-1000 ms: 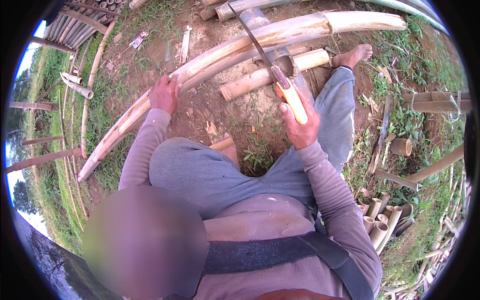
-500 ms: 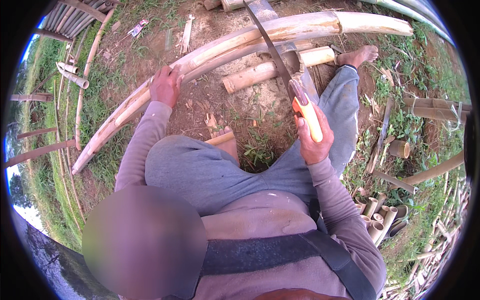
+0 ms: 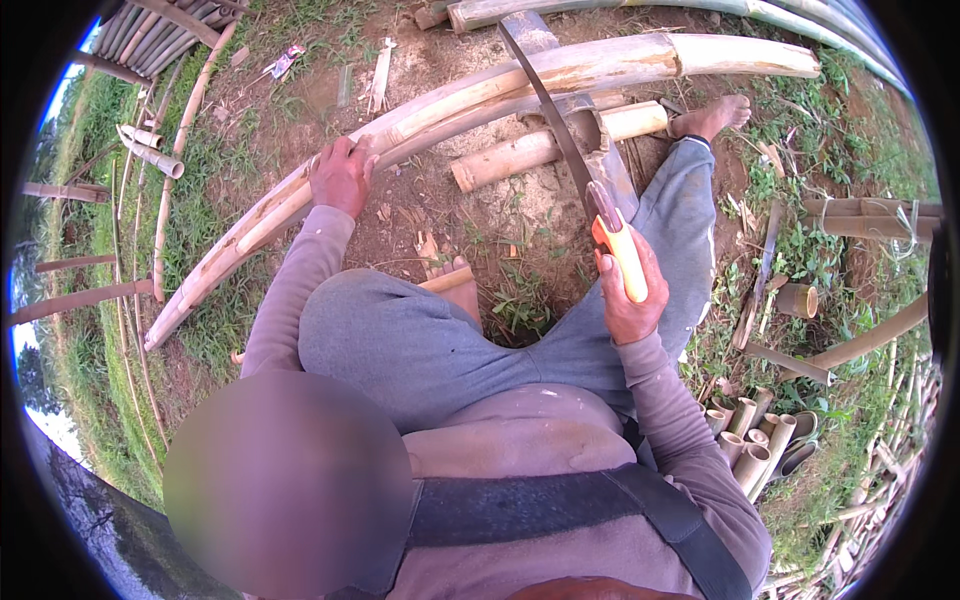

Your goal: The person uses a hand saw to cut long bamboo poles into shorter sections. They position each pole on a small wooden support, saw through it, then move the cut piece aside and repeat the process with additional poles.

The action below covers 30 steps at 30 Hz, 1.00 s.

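Observation:
A long, pale bamboo pole (image 3: 610,66) lies across in front of me, running from the lower left to the upper right. My left hand (image 3: 343,177) grips its top, left of the middle, fingers curled over the surface. In my right hand (image 3: 637,295) is the yellow-orange handle of a handsaw (image 3: 556,121). Its long, dark blade crosses the pole, teeth too small to make out. Beneath the pole, a short bamboo piece (image 3: 506,160) lies beside a grey support (image 3: 617,180) on the sawdust-strewn ground.
My bare foot (image 3: 712,115) rests near the pole's right part. Cut bamboo tubes (image 3: 760,440) stand bundled at the lower right, near a long flat blade (image 3: 768,245) on the grass. A bamboo rail (image 3: 170,190) is at the left, and more poles (image 3: 800,20) lie at the far right.
The saw and my right hand have drawn back slightly toward me. My left hand appears a little farther right, still on the pole. The whole view has shifted slightly.

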Each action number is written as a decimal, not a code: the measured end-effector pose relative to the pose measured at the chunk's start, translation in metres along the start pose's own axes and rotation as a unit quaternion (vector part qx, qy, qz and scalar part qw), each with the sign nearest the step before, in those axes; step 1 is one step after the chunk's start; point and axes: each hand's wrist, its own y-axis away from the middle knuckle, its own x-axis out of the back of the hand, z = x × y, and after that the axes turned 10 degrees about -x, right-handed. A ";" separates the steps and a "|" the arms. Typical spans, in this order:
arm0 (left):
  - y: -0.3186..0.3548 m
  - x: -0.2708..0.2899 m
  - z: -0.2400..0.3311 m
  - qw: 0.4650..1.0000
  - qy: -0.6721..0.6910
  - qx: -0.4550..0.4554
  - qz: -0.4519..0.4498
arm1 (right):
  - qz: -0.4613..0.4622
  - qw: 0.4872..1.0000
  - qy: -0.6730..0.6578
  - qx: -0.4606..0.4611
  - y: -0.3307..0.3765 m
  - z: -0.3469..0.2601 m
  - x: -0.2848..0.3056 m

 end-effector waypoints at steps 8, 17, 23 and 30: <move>0.030 -0.004 -0.003 0.996 -0.037 -0.064 0.039 | 0.017 0.998 0.021 0.063 -0.066 -0.010 -0.049; 0.019 0.001 0.004 0.998 -0.014 -0.026 0.047 | 0.002 0.998 0.027 0.061 -0.064 -0.024 -0.050; -0.044 -0.002 -0.029 0.980 0.046 0.043 -0.191 | 0.005 0.997 0.074 0.033 -0.056 -0.041 -0.048; -0.033 -0.003 -0.027 0.984 0.061 0.042 -0.159 | -0.021 0.995 0.022 -0.093 0.019 -0.049 -0.001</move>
